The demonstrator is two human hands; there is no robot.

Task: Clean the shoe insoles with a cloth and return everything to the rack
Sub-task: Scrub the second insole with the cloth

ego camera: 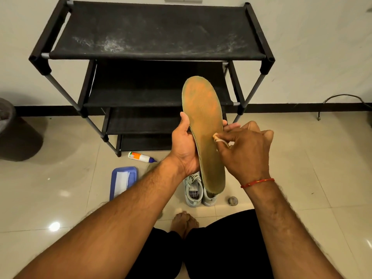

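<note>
Centrally, the insole is held aloft, toe end up and heel end down, in front of the rack and directly above the pair of pale shoes on the floor. The left hand grips its left edge at mid-length, thumb over the soiled top face. The right hand pinches a small wad of pale cloth against the right edge.

Step in hand, as judged: wiping the top face. Good practice would be to brace the insole from behind with the left fingers so it does not flex, stroke lengthwise from toe to heel, and turn the cloth to a fresh part as it soils; the orange-green staining near the toe looks heaviest.

Containers: a blue tray at lower left holds a folded white sheet. A white bottle lies on its side just beyond it. The dark bin at far left does not show its contents.
</note>
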